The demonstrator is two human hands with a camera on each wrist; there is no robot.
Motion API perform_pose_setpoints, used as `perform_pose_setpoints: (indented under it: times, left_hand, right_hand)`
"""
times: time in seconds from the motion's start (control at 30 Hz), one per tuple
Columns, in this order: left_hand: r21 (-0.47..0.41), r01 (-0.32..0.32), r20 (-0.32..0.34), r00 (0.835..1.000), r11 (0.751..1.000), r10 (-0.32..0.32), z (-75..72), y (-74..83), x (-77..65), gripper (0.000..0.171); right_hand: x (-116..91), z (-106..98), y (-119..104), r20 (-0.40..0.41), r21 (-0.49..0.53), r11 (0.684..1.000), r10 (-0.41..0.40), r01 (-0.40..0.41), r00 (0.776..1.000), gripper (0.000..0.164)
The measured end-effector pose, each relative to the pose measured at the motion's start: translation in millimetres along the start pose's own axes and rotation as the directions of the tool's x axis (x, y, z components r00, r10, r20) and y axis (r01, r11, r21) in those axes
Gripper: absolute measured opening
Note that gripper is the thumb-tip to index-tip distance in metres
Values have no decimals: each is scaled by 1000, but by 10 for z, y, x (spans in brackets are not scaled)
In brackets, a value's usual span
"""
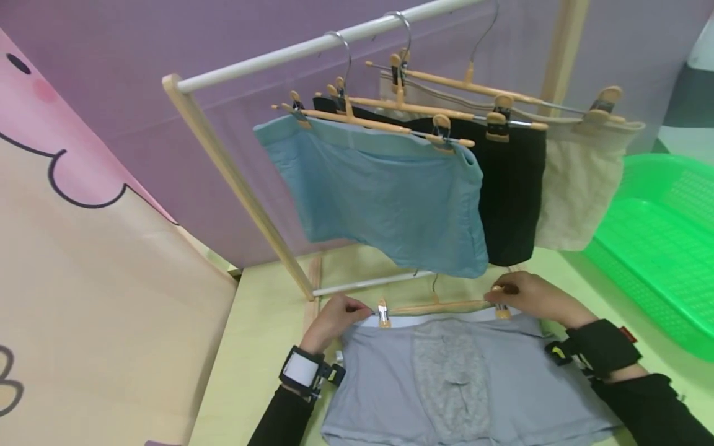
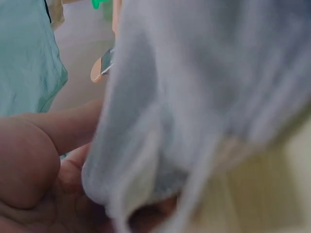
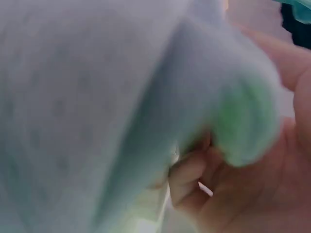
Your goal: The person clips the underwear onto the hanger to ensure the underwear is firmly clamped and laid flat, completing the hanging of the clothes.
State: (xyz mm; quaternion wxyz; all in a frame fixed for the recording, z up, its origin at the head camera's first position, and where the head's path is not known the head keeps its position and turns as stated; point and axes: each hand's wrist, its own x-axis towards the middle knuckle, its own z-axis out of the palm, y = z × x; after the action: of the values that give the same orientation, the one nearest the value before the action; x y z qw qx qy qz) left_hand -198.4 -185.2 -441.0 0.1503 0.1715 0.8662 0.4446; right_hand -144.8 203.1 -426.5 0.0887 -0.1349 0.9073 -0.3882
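Grey boxer briefs [image 1: 385, 365] with a pale waistband lie spread on the table, clipped along that band to a wooden clip hanger [image 1: 437, 307]. My left hand [image 1: 336, 319] pinches the waistband's left corner, just outside the left clip [image 1: 383, 314]. At the other side my right hand [image 1: 532, 298] pinches the hanger's right clip [image 1: 503, 311], which sits on the waistband. Blurred grey fabric [image 2: 204, 63] covers much of the left wrist view, beside my thumb and fingers. In the right wrist view, pale cloth [image 3: 73, 97] hides the clip and part of my hand.
Above stands a rack with a white rail [image 1: 268, 61]. Light blue boxers [image 1: 385, 192], black ones [image 1: 513, 192] and beige ones [image 1: 582, 179] hang there on clip hangers. A green plastic basket [image 1: 664, 248] is at the right; a cartoon-printed panel [image 1: 111, 279] stands left.
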Motion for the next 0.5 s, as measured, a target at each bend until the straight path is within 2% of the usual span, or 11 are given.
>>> perform_pose_setpoints:
  times: [0.13, 0.23, 0.33, 0.4, 0.5]
  left_hand:
    - [30, -33, 32, 999, 999, 32, -40, 2, -18, 17]
    - [30, -43, 64, 997, 999, 42, -76, -11, -26, 18]
    - [31, -50, 89, 995, 998, 47, -123, -37, -37, 18]
    - [45, -52, 93, 995, 998, 48, -162, -58, -47, 17]
    - [72, -44, 86, 996, 996, 38, -222, -89, -64, 17]
  right_hand:
    - [-33, -24, -16, 60, 134, 990, 40, -48, 997, 31]
    - [-45, -5, -46, 111, 176, 979, 89, -107, 990, 32]
    - [-37, 47, -73, 155, 187, 968, 137, -165, 978, 41]
    - [-18, 93, -73, 182, 226, 961, 117, -157, 976, 42]
    - [1, 154, -56, 223, 288, 953, 30, -95, 974, 37]
